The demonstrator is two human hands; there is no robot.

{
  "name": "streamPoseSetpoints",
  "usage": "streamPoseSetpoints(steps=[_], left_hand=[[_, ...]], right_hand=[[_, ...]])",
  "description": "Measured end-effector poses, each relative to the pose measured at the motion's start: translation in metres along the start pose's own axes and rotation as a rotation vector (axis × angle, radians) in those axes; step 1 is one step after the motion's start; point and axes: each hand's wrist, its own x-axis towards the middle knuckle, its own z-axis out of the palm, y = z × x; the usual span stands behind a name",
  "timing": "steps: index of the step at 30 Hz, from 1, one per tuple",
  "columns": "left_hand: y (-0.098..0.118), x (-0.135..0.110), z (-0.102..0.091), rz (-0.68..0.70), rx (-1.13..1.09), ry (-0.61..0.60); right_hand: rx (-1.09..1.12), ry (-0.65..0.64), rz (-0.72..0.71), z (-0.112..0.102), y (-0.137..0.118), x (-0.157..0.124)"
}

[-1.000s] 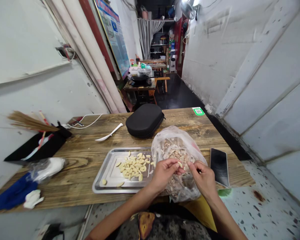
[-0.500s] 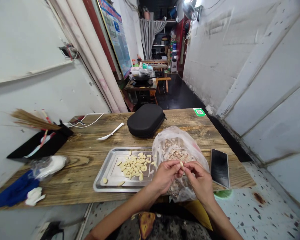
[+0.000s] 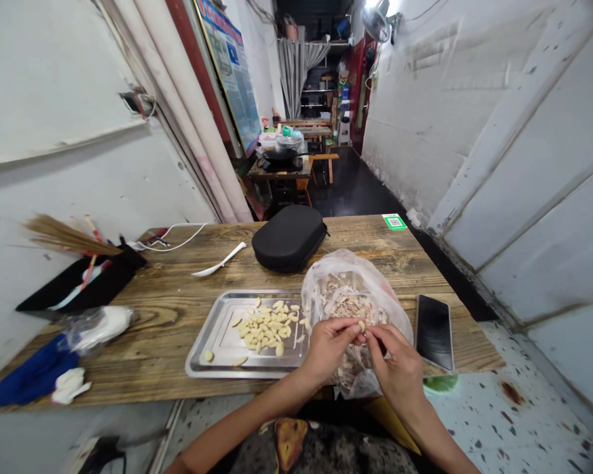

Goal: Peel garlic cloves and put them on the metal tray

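My left hand (image 3: 330, 349) and my right hand (image 3: 398, 363) meet over a clear plastic bag (image 3: 356, 289) full of papery garlic skins. Both pinch one pale garlic clove (image 3: 361, 325) between their fingertips, just above the bag's mouth. To the left lies a steel tray (image 3: 217, 342) with several peeled cloves (image 3: 264, 328) heaped near its middle and two loose ones near its front edge.
A black phone (image 3: 433, 330) lies right of the bag on the wooden table (image 3: 168, 309). Behind sit a black zip case (image 3: 287, 237), a white spoon (image 3: 219, 261) and a white cable. At far left are a broom and dustpan (image 3: 74, 276), a wrapped white item and blue cloth.
My hands have closed together on the clove; the right hand moved left to meet the left. The view shifted slightly.
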Motion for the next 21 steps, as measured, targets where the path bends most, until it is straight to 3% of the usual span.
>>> streamPoseSetpoints(steps=[7, 15, 18, 21], left_hand=[[0.0003, -0.0008, -0.0001, 0.073, 0.087, 0.008], [0.0010, -0.0014, -0.0007, 0.114, 0.154, -0.011], [0.0006, -0.0010, 0.0004, 0.025, 0.047, -0.046], [0.0014, -0.0003, 0.0001, -0.161, -0.192, -0.118]], right_hand=[[-0.057, 0.009, -0.032, -0.0002, -0.0023, -0.0005], [-0.035, -0.034, 0.040, -0.0028, -0.0030, 0.0011], [-0.001, -0.056, 0.123, -0.0029, -0.0006, 0.0031], [0.030, -0.043, 0.208, -0.0022, 0.0059, 0.0043]])
